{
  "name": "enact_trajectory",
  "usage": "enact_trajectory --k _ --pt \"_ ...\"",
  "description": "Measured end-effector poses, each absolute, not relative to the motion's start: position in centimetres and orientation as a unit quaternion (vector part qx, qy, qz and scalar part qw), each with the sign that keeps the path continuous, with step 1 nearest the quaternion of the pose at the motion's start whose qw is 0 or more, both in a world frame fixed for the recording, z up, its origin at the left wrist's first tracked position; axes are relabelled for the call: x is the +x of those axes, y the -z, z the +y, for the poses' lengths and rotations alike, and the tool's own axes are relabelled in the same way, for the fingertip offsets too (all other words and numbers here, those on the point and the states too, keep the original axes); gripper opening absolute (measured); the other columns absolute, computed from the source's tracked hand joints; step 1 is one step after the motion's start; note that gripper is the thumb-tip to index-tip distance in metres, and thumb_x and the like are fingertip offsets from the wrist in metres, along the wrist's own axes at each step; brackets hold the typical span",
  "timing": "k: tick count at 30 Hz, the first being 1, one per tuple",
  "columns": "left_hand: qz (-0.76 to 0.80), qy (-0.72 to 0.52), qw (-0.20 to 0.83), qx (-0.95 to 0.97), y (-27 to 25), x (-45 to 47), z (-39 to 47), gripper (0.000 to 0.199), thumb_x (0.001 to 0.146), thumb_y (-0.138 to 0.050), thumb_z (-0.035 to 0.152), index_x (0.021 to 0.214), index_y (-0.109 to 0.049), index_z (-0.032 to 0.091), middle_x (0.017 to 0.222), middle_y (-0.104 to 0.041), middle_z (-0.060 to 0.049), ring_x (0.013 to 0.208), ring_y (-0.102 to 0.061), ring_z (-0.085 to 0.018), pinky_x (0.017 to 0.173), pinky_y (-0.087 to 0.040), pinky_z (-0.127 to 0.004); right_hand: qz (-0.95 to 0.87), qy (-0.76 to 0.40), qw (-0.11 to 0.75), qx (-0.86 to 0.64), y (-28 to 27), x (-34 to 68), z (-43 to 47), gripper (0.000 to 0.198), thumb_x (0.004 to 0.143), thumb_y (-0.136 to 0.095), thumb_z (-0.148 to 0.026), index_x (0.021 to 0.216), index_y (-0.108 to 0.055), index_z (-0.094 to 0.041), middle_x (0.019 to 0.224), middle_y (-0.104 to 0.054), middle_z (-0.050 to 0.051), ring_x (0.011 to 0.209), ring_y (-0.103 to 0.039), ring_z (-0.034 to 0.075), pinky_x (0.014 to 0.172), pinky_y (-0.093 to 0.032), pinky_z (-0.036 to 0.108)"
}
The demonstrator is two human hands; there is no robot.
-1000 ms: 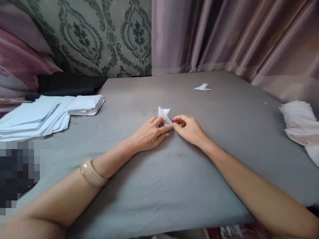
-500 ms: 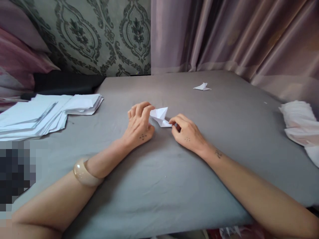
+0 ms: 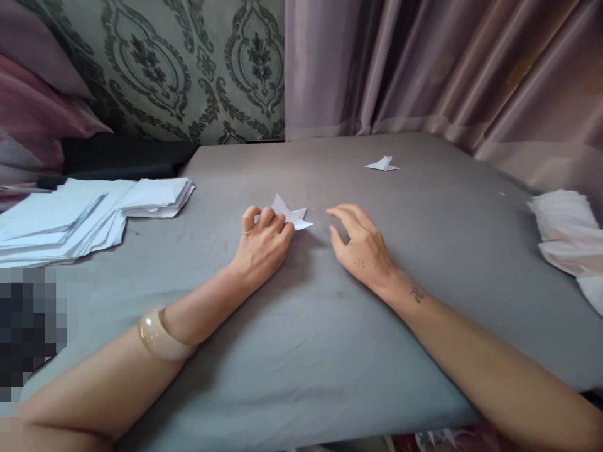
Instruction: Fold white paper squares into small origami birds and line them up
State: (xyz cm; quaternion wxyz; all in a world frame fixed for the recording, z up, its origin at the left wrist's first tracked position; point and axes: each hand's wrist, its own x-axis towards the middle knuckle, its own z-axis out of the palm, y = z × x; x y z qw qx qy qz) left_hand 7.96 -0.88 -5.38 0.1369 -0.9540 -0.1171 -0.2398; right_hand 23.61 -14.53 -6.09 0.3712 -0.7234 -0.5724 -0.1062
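My left hand (image 3: pixel 266 242) is closed around one side of a white folded paper figure (image 3: pixel 296 218) near the middle of the grey cloth. Several pointed corners of the figure stick out past my fingers; the rest is hidden behind them. To the right, my right hand (image 3: pixel 360 242) is apart from the paper, its thumb and fingers spread with nothing between them. Farther back, a second small folded paper figure (image 3: pixel 383 164) lies on the cloth. A pale bangle (image 3: pixel 162 336) circles my left wrist.
Stacks of white paper sheets (image 3: pixel 61 213) lie at the left, with a smaller stack (image 3: pixel 155 194) beside them. Behind these is a black cloth (image 3: pixel 127 157). A white plastic bundle (image 3: pixel 565 229) sits at the right edge. Curtains (image 3: pixel 424 69) hang at the back.
My right hand has let go of the folded paper and opened, moving slightly right. My left hand has turned, with the paper shifting left and its points facing differently.
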Motion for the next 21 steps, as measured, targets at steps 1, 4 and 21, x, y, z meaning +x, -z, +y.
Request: enact_trajectory --k 1,4,21 --pt "-0.119 0.240 0.136 -0.954 5.5 8.0 -1.0 0.027 0.085 -0.039 0.005 0.073 -0.057 0.021 0.072 -0.057 -0.008 0.084 -0.047 -0.024 0.086 -0.031 -0.048 -0.586 0.103 0.360 -0.719 6.0 23.4 -14.6 0.034 0.087 -0.045 -0.010 0.117 -0.058 -0.022 0.116 -0.059 0.010 0.111 -0.055 0.023 0.095 -0.045 0.038" --pt "-0.107 0.236 0.127 -0.957 5.7 8.1 -1.2 0.026 0.087 -0.041 0.008 0.072 -0.058 0.021 0.072 -0.057 -0.008 0.084 -0.046 -0.025 0.086 -0.032 -0.048 -0.625 0.086 0.310 -0.711 5.8 23.0 -14.7 0.028 0.089 -0.048 -0.012 0.112 -0.060 -0.023 0.109 -0.058 0.009 0.102 -0.055 0.022 0.088 -0.046 0.036" --pt "-0.077 0.229 0.043 -0.969 5.6 8.1 -2.3 0.030 0.094 -0.043 0.023 0.077 -0.066 0.019 0.085 -0.068 -0.007 0.091 -0.054 -0.023 0.091 -0.030 -0.047 -0.623 0.045 0.216 -0.751 6.4 23.3 -14.7 0.021 0.094 -0.048 -0.025 0.095 -0.069 -0.022 0.098 -0.057 0.007 0.089 -0.053 0.019 0.069 -0.041 0.030"
